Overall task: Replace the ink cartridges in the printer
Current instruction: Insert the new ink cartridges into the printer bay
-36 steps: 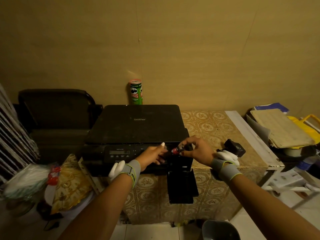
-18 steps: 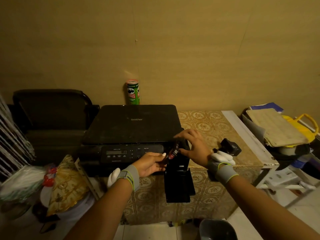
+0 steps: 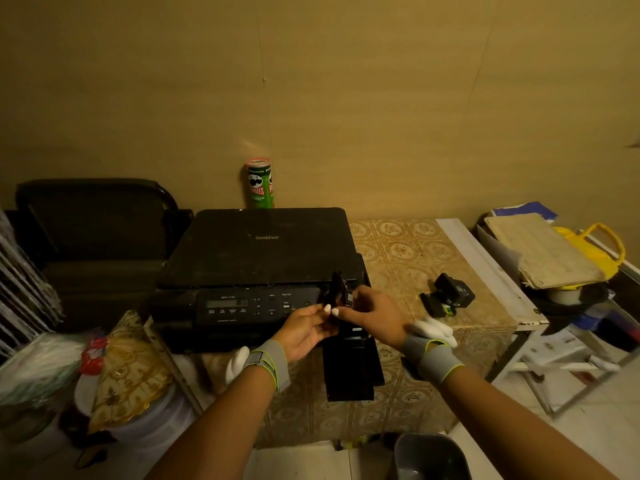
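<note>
Now we have lifted the ink cartridge (image 3: pixel 337 289) clear of the printer (image 3: pixel 256 258) bay. Both our left hand (image 3: pixel 304 329) and right hand (image 3: pixel 375 315) pinch it, probably the spent one coming out.

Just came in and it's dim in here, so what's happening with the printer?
A person is holding a small dark ink cartridge up in both hands, the left hand and right hand, at the front right corner of the black printer. The printer's cover flap hangs open below them. More small black parts lie on the patterned table to the right.
</note>
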### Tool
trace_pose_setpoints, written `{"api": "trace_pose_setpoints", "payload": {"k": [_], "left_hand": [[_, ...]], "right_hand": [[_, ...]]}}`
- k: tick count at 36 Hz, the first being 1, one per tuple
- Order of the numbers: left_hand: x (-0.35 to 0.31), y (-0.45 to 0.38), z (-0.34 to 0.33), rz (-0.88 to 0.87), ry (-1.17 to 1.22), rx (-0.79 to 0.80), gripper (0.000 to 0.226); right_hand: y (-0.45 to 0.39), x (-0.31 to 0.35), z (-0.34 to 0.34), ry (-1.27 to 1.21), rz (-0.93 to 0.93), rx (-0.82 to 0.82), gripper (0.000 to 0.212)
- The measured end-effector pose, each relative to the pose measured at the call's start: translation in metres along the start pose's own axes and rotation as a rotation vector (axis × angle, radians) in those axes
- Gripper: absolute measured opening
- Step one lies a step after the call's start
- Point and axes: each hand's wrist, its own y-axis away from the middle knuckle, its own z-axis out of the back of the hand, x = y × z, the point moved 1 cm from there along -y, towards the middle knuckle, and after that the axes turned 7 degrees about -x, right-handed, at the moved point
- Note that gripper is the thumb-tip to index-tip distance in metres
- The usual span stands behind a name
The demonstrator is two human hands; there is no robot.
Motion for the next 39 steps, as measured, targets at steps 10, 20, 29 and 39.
{"api": "trace_pose_setpoints", "payload": {"k": [10,20,29,39], "left_hand": [[-0.008,0.005,-0.003,0.084,-0.344,-0.030,0.038],[-0.038,0.007,0.003,-0.145,-0.753,-0.225,0.025],[-0.051,-0.006,-0.008,-0.787,-1.164,-0.236,0.036],[-0.046,-0.033,0.001,-0.647,-1.594,-0.174,0.056]], "right_hand": [[0.003,-0.011,0.001,0.215,-0.028,-0.130,0.017],[0.020,-0.045,-0.011,0.350,-0.199,0.017,0.019],[0.014,-0.053,-0.028,0.341,-0.316,-0.024,0.030],[-0.001,-0.057,-0.048,0.364,-0.358,-0.011,0.033]]}}
